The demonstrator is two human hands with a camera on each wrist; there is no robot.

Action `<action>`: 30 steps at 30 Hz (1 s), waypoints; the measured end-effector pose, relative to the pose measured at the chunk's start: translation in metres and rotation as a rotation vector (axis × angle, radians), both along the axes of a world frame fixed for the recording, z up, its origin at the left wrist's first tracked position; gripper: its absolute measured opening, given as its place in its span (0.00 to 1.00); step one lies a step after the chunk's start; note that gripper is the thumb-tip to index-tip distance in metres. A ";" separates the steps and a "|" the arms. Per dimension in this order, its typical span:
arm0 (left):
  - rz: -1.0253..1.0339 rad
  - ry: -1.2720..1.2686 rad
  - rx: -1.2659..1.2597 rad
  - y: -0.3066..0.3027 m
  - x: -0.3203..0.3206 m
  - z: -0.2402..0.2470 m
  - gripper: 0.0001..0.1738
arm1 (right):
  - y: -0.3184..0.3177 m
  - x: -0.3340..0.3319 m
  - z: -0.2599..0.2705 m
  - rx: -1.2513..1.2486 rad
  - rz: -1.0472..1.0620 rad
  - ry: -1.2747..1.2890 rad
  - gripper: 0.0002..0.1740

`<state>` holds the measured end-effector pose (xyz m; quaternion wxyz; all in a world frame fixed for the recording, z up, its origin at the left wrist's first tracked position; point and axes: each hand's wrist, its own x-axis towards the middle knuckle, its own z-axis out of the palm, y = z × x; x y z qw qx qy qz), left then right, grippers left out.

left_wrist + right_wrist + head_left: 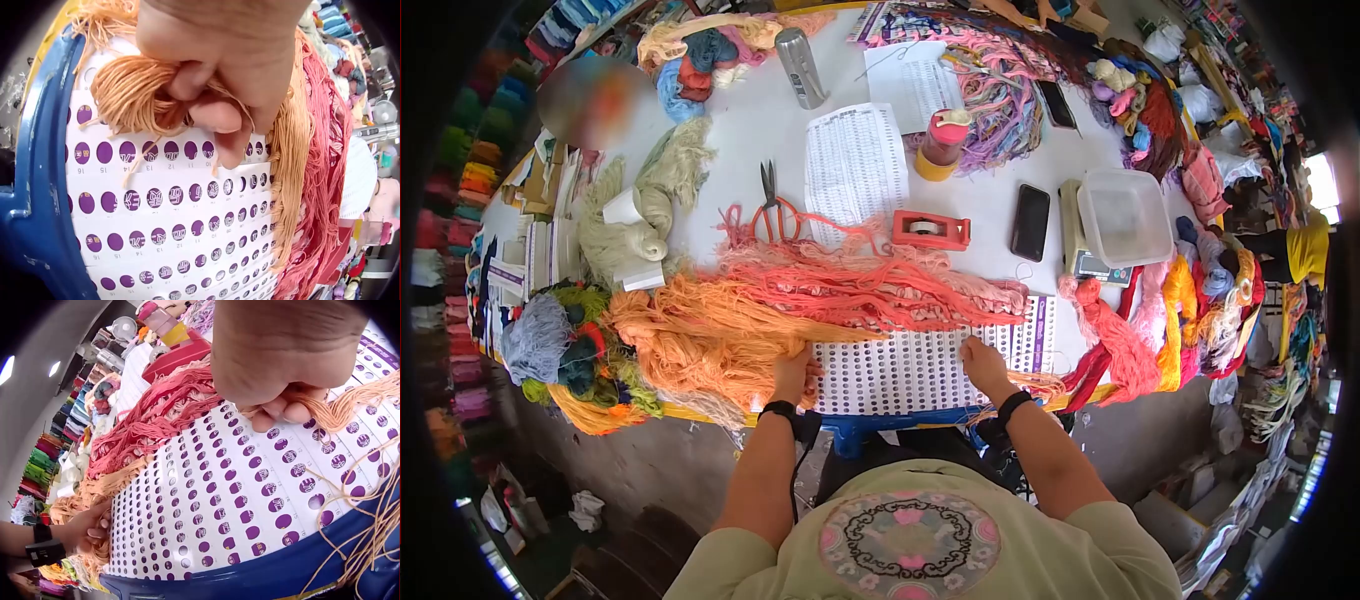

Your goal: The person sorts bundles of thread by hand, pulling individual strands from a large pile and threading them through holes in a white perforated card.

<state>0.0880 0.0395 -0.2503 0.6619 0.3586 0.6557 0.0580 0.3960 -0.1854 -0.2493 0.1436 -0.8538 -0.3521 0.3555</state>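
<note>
In the left wrist view my left hand (231,56) grips a folded bundle of peach thread (131,94), its looped end sticking out past the curled fingers. My right hand (287,356) pinches another peach strand bundle (340,412), whose loose ends trail over the front edge. Both hands are low over white cards (885,375) printed with rows of purple dots, numbers and lettering. Left of them lies a heap of orange thread (685,335), partly stretching along the cards' far edge. Coral-pink skeins (840,275) lie just behind that.
Behind the skeins are scissors (770,195), a red tape dispenser (930,230), printed sheets (855,160), a phone (1030,222) and a scale with a clear tub (1125,215). A steel flask (800,68) stands farther back. Blue plastic (44,181) borders the cards' near side.
</note>
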 end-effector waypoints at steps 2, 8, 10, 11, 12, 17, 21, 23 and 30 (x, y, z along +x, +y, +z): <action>0.003 0.001 0.003 0.001 0.000 0.004 0.27 | 0.001 0.000 -0.001 -0.017 -0.036 0.038 0.12; -0.017 -0.003 0.003 0.003 0.001 0.007 0.28 | 0.004 0.007 0.000 0.000 -0.025 0.111 0.13; -0.005 0.000 -0.014 0.003 0.001 0.007 0.28 | 0.007 0.008 0.008 -0.008 -0.045 0.145 0.13; -0.003 0.001 -0.015 0.003 0.001 0.007 0.28 | 0.009 0.009 0.011 -0.016 -0.066 0.178 0.13; -0.004 0.002 -0.007 0.003 0.001 0.008 0.28 | 0.009 0.008 0.011 -0.016 -0.064 0.179 0.13; -0.004 0.010 0.004 0.002 0.000 0.003 0.28 | 0.009 0.008 0.005 -0.031 -0.079 0.164 0.12; -0.014 0.020 -0.001 0.003 0.001 0.007 0.27 | 0.007 0.007 -0.001 -0.005 -0.059 0.118 0.11; -0.009 0.031 -0.015 0.004 0.001 0.009 0.26 | 0.007 0.007 0.000 -0.040 -0.088 0.142 0.10; -0.038 0.059 -0.013 0.005 0.000 0.006 0.27 | 0.007 0.007 -0.001 -0.013 -0.093 0.140 0.09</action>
